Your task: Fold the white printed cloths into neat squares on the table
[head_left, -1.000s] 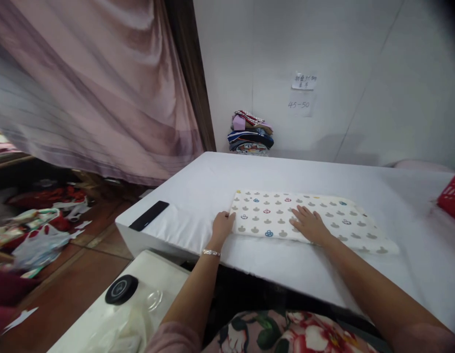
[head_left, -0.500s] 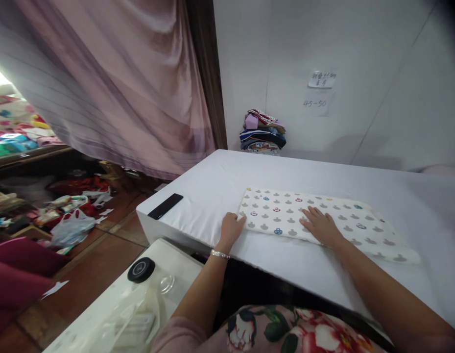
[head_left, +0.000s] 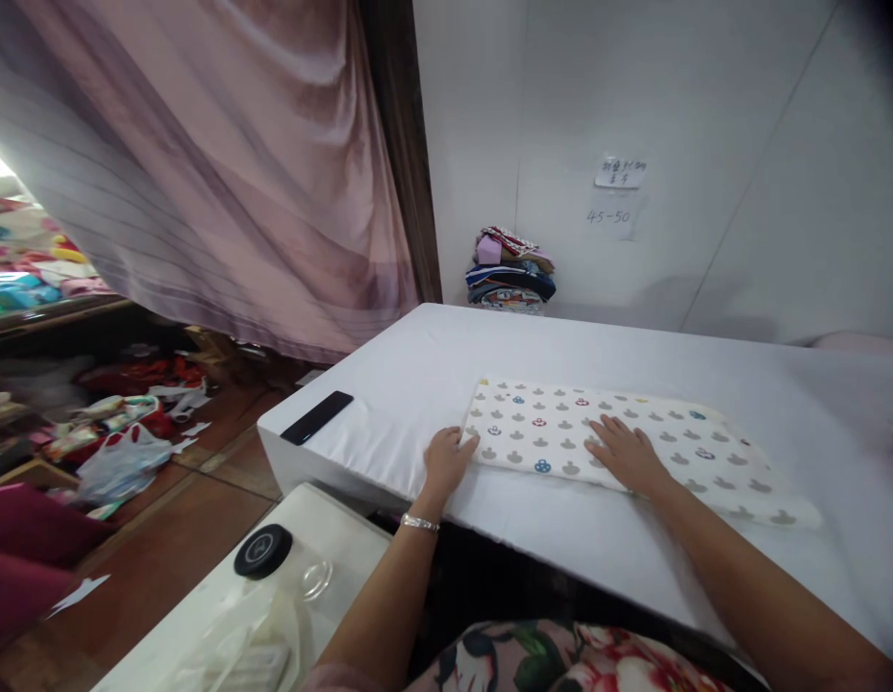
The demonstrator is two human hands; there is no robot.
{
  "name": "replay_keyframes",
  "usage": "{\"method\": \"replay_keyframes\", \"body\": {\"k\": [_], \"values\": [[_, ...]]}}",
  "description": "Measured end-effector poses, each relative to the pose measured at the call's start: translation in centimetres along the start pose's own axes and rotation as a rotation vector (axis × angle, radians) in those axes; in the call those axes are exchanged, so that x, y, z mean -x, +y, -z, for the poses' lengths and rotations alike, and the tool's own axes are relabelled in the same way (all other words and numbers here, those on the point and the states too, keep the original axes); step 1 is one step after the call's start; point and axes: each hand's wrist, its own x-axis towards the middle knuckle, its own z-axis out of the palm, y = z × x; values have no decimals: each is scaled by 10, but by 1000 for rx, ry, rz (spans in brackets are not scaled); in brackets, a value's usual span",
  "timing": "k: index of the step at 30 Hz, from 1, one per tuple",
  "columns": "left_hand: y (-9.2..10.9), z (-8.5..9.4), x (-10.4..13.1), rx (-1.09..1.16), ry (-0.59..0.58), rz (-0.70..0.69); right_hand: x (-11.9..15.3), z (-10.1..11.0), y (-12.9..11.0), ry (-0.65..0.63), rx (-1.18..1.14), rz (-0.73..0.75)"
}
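Note:
A white cloth (head_left: 561,432) printed with grey, blue and red shapes lies folded in a long flat strip on the white-covered table (head_left: 518,346). At its left end is my left hand (head_left: 447,461), thumb and fingers apart at the cloth's edge, a bracelet round the wrist. My right hand (head_left: 629,456) rests flat on the middle of the cloth with its fingers spread. Neither hand grips anything.
A black phone (head_left: 317,417) lies at the table's left corner. A lower white surface (head_left: 331,519) at the front left holds a round black object (head_left: 262,551) and a plastic bag. Folded clothes (head_left: 510,269) are stacked by the wall.
The view has shifted slightly, so the table sits lower in the picture. My left hand has moved slightly away from the cloth's edge and its fingers have opened a little. The cloth looks the same.

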Motion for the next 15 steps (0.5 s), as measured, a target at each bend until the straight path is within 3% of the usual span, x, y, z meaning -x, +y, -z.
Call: {"method": "replay_keyframes", "body": {"k": [4,10,15], "values": [[-2,0,-1,-42,-17,-49,1,1,-1,-5,2,-6],[-2,-4,3,-140,147,-82,1,1,-2,10,8,-6],[1,0,4,-231,152,-75,1,1,-2,0,4,-14]]}}
